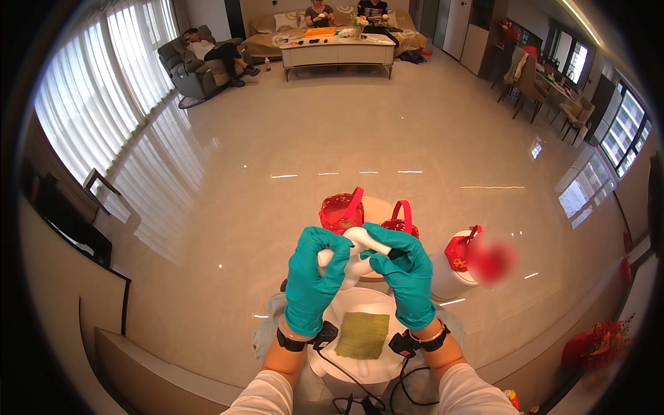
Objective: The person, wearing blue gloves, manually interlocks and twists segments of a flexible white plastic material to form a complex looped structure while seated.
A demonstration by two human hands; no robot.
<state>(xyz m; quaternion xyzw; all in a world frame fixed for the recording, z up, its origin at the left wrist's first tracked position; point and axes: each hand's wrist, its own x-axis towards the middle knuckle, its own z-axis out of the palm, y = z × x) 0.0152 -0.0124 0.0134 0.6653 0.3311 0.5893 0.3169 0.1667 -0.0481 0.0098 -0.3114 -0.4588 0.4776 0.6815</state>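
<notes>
My left hand (317, 282), in a teal glove, grips a smooth, curved white object (367, 239) from its left side. A rounded white end (324, 258) shows between that hand's thumb and fingers. The gloved right hand (404, 275) pinches the same white object at its right end. Fingers hide much of it, so its exact kind cannot be told. Below both hands, an olive-green square sheet (362, 335) lies flat on a white rounded surface (345, 302) in front of me.
Two red handled baskets (341, 213) (399, 225) stand on a round table (376, 206) beyond my hands. Another red basket (457, 252) sits on a white cylindrical stand (447, 282) at right. Black cables (358, 383) hang from my wrists. Seated people and a coffee table (337, 54) are farther back.
</notes>
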